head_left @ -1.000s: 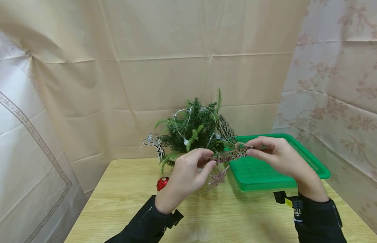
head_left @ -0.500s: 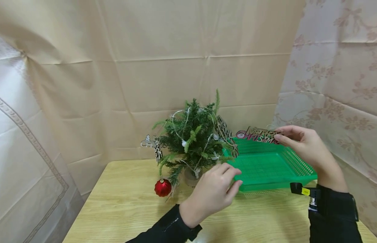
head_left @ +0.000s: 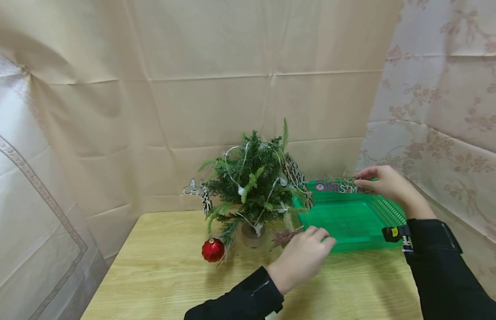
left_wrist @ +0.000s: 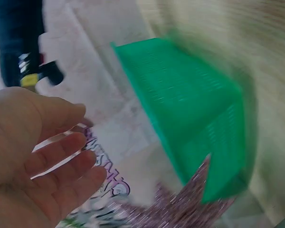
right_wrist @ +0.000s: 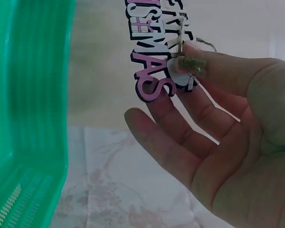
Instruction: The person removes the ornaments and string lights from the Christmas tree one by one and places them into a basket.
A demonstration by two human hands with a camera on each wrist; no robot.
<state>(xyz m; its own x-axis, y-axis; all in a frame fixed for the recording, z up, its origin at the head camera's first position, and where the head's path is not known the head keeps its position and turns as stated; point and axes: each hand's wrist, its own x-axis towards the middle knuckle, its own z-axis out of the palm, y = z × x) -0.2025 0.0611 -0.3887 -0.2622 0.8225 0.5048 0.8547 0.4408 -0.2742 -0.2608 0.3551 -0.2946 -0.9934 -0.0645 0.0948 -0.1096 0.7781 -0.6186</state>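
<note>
My right hand [head_left: 386,184] pinches the end of a cut-out "Merry Christmas" sign [head_left: 340,186] between thumb and fingers, above the back of the green basket. In the right wrist view the sign [right_wrist: 149,52] shows pink and white letters, with a twine loop under the thumb. My left hand [head_left: 304,255] holds nothing, its fingers loosely bent in front of the basket. A glittery pinkish star [head_left: 283,238] is just beyond it, low beside the small Christmas tree [head_left: 254,178]. In the left wrist view, the star [left_wrist: 180,204] appears below the fingers.
The green plastic basket [head_left: 352,244] stands on the right of the wooden table [head_left: 152,266]. A red ball ornament [head_left: 213,250] hangs low at the tree's left. Another letter sign [head_left: 298,178] hangs on the tree's right side. Curtains close off the back and sides.
My left hand lets go of the sign and moves right and down, uncovering the star and tree base. My right hand carries the sign rightward, away from the tree and over the basket.
</note>
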